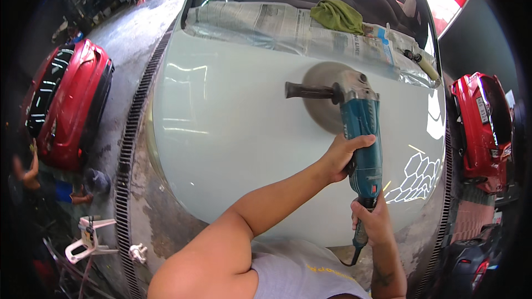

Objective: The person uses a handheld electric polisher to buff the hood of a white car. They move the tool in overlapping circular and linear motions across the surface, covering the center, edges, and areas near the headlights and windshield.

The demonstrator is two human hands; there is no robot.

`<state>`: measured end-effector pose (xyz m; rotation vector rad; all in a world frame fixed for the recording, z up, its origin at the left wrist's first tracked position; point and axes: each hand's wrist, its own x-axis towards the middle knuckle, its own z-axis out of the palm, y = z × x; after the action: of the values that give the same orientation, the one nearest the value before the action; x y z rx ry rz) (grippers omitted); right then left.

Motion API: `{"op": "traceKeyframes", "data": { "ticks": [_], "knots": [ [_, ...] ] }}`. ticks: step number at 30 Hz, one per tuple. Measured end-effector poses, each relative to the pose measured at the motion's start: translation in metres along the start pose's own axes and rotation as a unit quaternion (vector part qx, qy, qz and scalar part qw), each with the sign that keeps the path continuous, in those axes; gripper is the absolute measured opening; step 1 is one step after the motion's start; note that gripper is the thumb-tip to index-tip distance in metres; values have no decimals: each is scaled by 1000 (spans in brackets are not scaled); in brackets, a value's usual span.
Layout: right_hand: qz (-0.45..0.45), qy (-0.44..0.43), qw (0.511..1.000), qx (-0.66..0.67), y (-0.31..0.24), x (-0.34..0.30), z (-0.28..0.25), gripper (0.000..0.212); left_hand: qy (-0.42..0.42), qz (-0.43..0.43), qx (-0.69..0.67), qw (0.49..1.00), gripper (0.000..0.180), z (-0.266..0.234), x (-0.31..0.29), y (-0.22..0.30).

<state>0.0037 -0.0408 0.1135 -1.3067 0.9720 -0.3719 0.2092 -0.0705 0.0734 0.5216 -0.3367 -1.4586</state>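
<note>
A teal and grey polishing machine [361, 127] rests its round pad [324, 97] on the pale car hood [233, 133]. A black side handle [310, 91] sticks out to the left, untouched. My left hand [341, 158] wraps around the middle of the machine's teal body. My right hand [374, 221] grips the rear handle near the cord. Both forearms come in from the lower edge.
Newspaper [277, 22] masks the windscreen base, with a green cloth [337, 15] and a bottle [424, 61] lying on it. Red car body parts stand at the left [66, 105] and right [482, 127]. A floor drain grate [127, 149] curves along the hood. Another person crouches at the far left [33, 182].
</note>
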Motion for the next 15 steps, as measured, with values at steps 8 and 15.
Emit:
{"op": "traceKeyframes", "data": {
  "ticks": [8, 15],
  "knots": [
    [-22, -46, 998, -26, 5, 20, 29, 73, -38, 15, -33, 999, 57, -51, -11, 15],
    [-37, -158, 983, -91, -28, 63, 103, 109, -7, 107, -49, 993, 66, -105, -52, 90]
  ]
}}
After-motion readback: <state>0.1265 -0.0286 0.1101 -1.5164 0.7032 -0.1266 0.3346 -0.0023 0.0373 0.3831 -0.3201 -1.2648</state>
